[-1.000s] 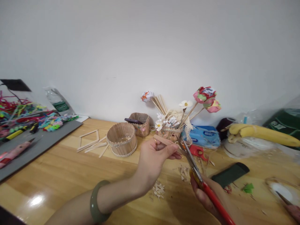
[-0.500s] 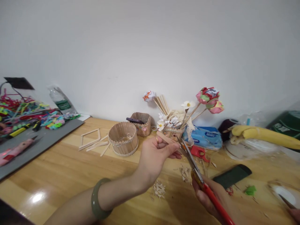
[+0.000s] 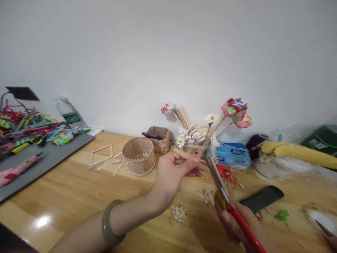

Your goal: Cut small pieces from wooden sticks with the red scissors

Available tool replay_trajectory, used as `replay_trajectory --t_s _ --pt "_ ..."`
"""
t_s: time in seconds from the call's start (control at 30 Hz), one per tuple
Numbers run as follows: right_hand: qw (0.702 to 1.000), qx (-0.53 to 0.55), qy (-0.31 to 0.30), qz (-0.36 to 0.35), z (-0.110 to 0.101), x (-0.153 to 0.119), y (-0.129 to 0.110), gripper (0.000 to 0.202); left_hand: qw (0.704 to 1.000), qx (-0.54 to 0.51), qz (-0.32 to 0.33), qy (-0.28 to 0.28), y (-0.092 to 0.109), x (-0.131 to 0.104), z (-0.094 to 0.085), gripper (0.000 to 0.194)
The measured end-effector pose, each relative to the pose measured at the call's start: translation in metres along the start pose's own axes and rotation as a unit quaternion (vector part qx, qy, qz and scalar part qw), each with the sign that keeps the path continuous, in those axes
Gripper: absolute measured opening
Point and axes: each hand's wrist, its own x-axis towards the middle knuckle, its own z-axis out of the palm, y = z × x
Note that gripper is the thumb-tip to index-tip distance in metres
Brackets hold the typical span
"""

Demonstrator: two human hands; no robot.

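Between the thumb and fingers of my left hand (image 3: 181,167) is a flat wooden craft stick (image 3: 184,154), its right end close to the scissor blades. My right hand (image 3: 234,219) is wrapped round scissors (image 3: 218,179) with red and yellow handles, blades pointing up and away beside the stick. Whether the blades touch the stick, I cannot tell. Small cut wood pieces lie in piles (image 3: 179,213) on the table below. A round basket (image 3: 138,160) made of such sticks stands left of my left hand.
Loose sticks (image 3: 105,161) lie left of the basket. Behind are a smaller basket (image 3: 164,142) with a phone, paper flowers (image 3: 234,109) and a blue tissue pack (image 3: 231,154). Bananas (image 3: 300,153) and a dark green object (image 3: 263,198) are at right. Another hand (image 3: 332,241) shows at the right edge.
The scissor blades have come closer together. The craft stick and my left fingers have shifted slightly left, and the stick's right end now shows beside the blades.
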Motion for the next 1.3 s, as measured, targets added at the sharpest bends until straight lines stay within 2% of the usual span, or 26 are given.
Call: replay_trajectory --t_s 0.07,0.17,0.33,0.43,0.57,0.67,0.83,0.93,1.0,1.17,1.23,1.3 --pt "0.999 0.035 0.01 0.008 0.0 0.003 -0.003 0.043 1.0 -0.008 -0.014 -0.006 -0.002 -0.002 0.0 0.016" --pt "0.996 0.054 0.067 0.028 -0.002 0.008 -0.01 0.032 0.998 -0.021 -0.06 -0.014 -0.011 -0.005 0.001 0.018" --pt "0.984 0.087 0.158 -0.005 -0.005 0.009 -0.011 0.026 0.986 -0.018 -0.154 -0.054 -0.032 -0.012 0.002 0.02" --pt "0.981 0.093 0.168 -0.018 -0.008 0.008 -0.004 0.028 0.982 -0.011 -0.176 -0.07 -0.037 -0.013 0.003 0.022" --pt "0.983 0.093 0.139 -0.07 -0.014 0.006 0.005 0.023 0.981 -0.047 -0.183 -0.034 -0.036 -0.014 0.004 0.024" --pt "0.983 0.067 0.156 -0.071 -0.015 0.005 0.005 0.021 0.979 -0.05 -0.193 -0.031 -0.036 -0.013 0.004 0.024" --pt "0.977 0.059 0.204 -0.002 -0.013 0.003 -0.008 0.024 0.966 0.071 -0.221 -0.113 -0.038 -0.01 0.002 0.021" --pt "0.974 0.054 0.221 0.011 -0.01 0.002 -0.016 0.023 0.955 0.098 -0.233 -0.155 -0.04 -0.009 0.003 0.02" --pt "0.979 0.026 0.2 0.013 -0.011 0.002 -0.02 0.022 0.957 0.087 -0.221 -0.165 -0.038 -0.01 0.004 0.023" --pt "0.983 -0.03 0.179 -0.004 -0.017 0.005 -0.016 0.025 0.975 0.093 -0.126 -0.159 -0.025 -0.011 0.004 0.033" --pt "0.989 -0.023 0.144 -0.021 -0.018 0.005 -0.014 0.025 0.979 0.1 -0.098 -0.146 -0.019 -0.01 0.003 0.035" --pt "0.995 -0.009 0.1 -0.025 -0.017 0.005 -0.014 0.024 0.984 0.101 -0.087 -0.118 -0.014 -0.008 0.002 0.029"
